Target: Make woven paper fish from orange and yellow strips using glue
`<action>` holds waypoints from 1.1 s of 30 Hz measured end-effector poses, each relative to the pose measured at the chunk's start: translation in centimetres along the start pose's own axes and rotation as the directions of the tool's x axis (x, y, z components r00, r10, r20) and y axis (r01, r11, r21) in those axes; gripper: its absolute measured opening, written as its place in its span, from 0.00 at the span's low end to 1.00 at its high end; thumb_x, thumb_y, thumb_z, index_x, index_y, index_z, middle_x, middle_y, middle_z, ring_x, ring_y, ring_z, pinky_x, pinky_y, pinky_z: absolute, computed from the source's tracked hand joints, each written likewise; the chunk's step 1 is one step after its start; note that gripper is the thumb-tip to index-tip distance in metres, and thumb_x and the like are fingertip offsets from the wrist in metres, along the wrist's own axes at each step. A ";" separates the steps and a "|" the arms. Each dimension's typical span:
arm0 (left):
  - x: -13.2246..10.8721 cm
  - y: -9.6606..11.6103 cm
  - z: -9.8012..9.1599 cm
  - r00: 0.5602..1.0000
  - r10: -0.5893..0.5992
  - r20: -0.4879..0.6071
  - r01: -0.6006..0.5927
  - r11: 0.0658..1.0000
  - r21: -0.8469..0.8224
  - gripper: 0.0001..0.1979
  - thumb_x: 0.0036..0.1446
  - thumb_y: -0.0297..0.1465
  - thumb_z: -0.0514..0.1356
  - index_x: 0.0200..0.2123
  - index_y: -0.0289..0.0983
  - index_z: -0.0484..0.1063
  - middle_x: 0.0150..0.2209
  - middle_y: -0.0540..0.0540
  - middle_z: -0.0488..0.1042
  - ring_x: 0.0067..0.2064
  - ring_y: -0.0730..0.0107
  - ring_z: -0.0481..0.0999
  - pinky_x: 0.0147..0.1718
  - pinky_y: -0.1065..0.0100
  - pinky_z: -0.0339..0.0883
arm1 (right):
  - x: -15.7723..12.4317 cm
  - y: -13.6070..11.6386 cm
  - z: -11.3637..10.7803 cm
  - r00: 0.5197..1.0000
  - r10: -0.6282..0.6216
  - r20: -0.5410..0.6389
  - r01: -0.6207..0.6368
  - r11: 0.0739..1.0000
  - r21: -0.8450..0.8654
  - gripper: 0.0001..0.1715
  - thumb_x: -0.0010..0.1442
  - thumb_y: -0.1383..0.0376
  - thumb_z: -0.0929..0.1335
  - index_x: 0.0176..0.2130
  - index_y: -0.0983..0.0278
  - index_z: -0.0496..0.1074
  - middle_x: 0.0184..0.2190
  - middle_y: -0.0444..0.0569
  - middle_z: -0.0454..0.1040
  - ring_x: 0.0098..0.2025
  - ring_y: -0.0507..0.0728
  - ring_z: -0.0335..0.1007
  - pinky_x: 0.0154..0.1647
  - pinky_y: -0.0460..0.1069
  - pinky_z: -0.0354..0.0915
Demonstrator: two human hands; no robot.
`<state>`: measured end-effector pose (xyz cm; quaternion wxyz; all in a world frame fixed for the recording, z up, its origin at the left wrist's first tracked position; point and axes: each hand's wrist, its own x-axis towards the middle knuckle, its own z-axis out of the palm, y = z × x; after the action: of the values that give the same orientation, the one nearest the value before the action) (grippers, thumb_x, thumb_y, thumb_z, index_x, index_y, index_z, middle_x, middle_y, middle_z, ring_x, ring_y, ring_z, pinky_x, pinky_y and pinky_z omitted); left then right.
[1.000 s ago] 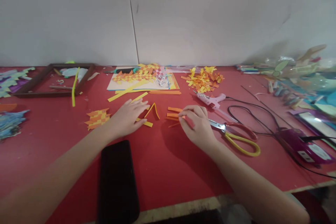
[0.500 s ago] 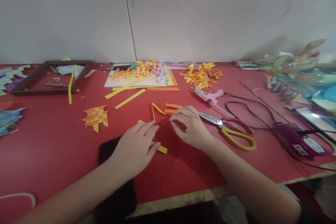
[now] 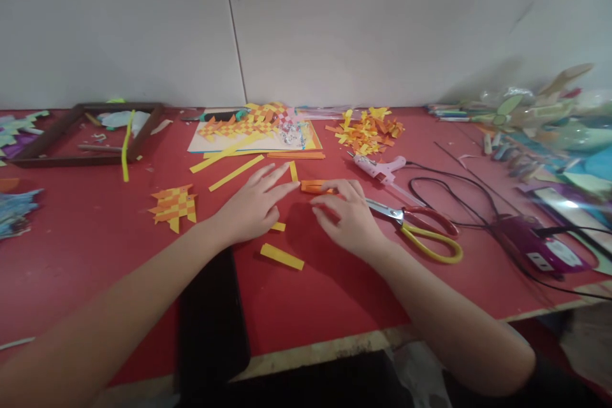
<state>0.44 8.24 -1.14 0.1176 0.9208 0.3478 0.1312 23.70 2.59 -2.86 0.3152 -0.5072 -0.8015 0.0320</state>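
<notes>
Red laminate, the broad worktable (image 3: 95, 255) spreads under both my arms, with a flat black phone (image 3: 210, 325) lying beneath my left forearm. Right of my hands lie the yellow-handled steel scissors (image 3: 421, 233), blades pointing in towards me, and behind them the pale pink glue gun (image 3: 382, 170). My left hand (image 3: 253, 204) lies flat, fingers spread and closed on nothing, tips over a folded yellow paper strip (image 3: 292, 171) that runs away from me. My right hand (image 3: 349, 217) presses its curled fingertips together on the short orange paper strips (image 3: 313, 186), which lie between my two hands, their long axis across the table, free ends pointing left. I judge I am gathering and lining up strips before weaving. The next move calls for a light pinch on one orange strip, keeping it flat and crosswise. A short yellow offcut (image 3: 282, 256) lies nearer me, slanted.
</notes>
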 end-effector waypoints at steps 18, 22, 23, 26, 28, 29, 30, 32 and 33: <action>2.7 -1.6 0.6 0.979 -0.058 -0.195 0.051 0.998 -0.039 0.17 0.62 0.26 0.49 0.49 0.35 0.72 0.49 0.38 0.76 0.52 0.55 0.75 0.53 0.54 0.67 | 0.0 -2.9 -0.7 0.871 -0.381 0.309 0.246 0.884 0.396 0.09 0.65 0.65 0.65 0.39 0.62 0.76 0.37 0.51 0.80 0.45 0.58 0.74 0.49 0.54 0.69; 4.1 -1.7 0.1 0.981 -0.067 -0.181 0.062 0.997 -0.034 0.23 0.61 0.26 0.52 0.60 0.35 0.63 0.60 0.37 0.68 0.62 0.54 0.66 0.59 0.53 0.61 | -0.1 -2.7 -0.7 0.906 -0.316 0.282 0.211 0.914 0.346 0.11 0.66 0.63 0.65 0.33 0.63 0.74 0.29 0.49 0.75 0.36 0.56 0.70 0.41 0.53 0.67; 4.6 -1.7 0.1 0.989 -0.044 -0.142 0.040 0.999 -0.034 0.25 0.60 0.26 0.54 0.62 0.36 0.62 0.64 0.38 0.65 0.65 0.56 0.63 0.62 0.54 0.58 | -0.1 -2.7 -0.7 0.915 -0.293 0.278 0.194 0.922 0.334 0.11 0.65 0.61 0.66 0.33 0.63 0.73 0.30 0.50 0.74 0.36 0.56 0.69 0.40 0.53 0.67; 5.9 -2.0 0.5 1.000 -0.003 -0.018 0.002 0.999 -0.037 0.27 0.60 0.27 0.54 0.63 0.37 0.61 0.68 0.41 0.60 0.69 0.58 0.58 0.64 0.56 0.55 | -0.2 -2.6 -0.7 0.925 -0.253 0.285 0.155 0.933 0.325 0.12 0.61 0.56 0.71 0.39 0.63 0.74 0.39 0.53 0.74 0.41 0.58 0.70 0.44 0.53 0.69; 6.3 -2.2 0.9 0.999 -0.013 0.032 0.014 0.999 -0.032 0.24 0.62 0.27 0.52 0.62 0.36 0.64 0.66 0.41 0.63 0.68 0.58 0.59 0.63 0.55 0.57 | -0.3 -2.5 -0.7 0.904 -0.284 0.319 0.169 0.924 0.343 0.20 0.57 0.55 0.73 0.45 0.63 0.73 0.44 0.55 0.75 0.46 0.59 0.70 0.49 0.55 0.68; 6.3 -2.3 1.1 0.999 -0.021 0.049 0.022 0.999 -0.029 0.23 0.63 0.28 0.51 0.61 0.36 0.65 0.65 0.40 0.65 0.68 0.57 0.60 0.63 0.55 0.58 | -0.3 -2.5 -0.7 0.889 -0.307 0.340 0.182 0.917 0.354 0.21 0.58 0.56 0.73 0.48 0.63 0.73 0.46 0.55 0.75 0.49 0.60 0.71 0.52 0.56 0.68; 6.2 -2.4 1.3 0.998 -0.026 0.061 0.028 0.999 -0.026 0.22 0.64 0.29 0.50 0.60 0.35 0.67 0.64 0.40 0.66 0.67 0.57 0.61 0.62 0.55 0.58 | -0.3 -2.4 -0.6 0.873 -0.330 0.359 0.195 0.911 0.364 0.21 0.59 0.57 0.72 0.50 0.62 0.72 0.48 0.54 0.76 0.50 0.59 0.71 0.54 0.56 0.67; 5.7 -2.4 1.4 0.997 -0.029 0.073 0.030 0.999 -0.018 0.21 0.65 0.30 0.49 0.59 0.34 0.68 0.64 0.39 0.66 0.67 0.57 0.62 0.63 0.55 0.58 | -0.3 -2.3 -0.6 0.853 -0.355 0.383 0.210 0.904 0.372 0.17 0.63 0.62 0.69 0.51 0.62 0.72 0.49 0.52 0.77 0.52 0.58 0.71 0.56 0.56 0.66; 5.3 -2.4 1.4 0.997 -0.028 0.074 0.029 0.999 -0.014 0.21 0.65 0.31 0.49 0.59 0.34 0.68 0.65 0.39 0.65 0.67 0.57 0.62 0.63 0.55 0.57 | -0.3 -2.3 -0.7 0.850 -0.356 0.387 0.211 0.905 0.369 0.15 0.63 0.66 0.68 0.51 0.62 0.72 0.49 0.52 0.77 0.52 0.58 0.71 0.56 0.55 0.66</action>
<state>3.26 13.36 -2.38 0.1391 0.9191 0.3554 0.0979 22.32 1.03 -1.63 0.2005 -0.3041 -0.9034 0.2262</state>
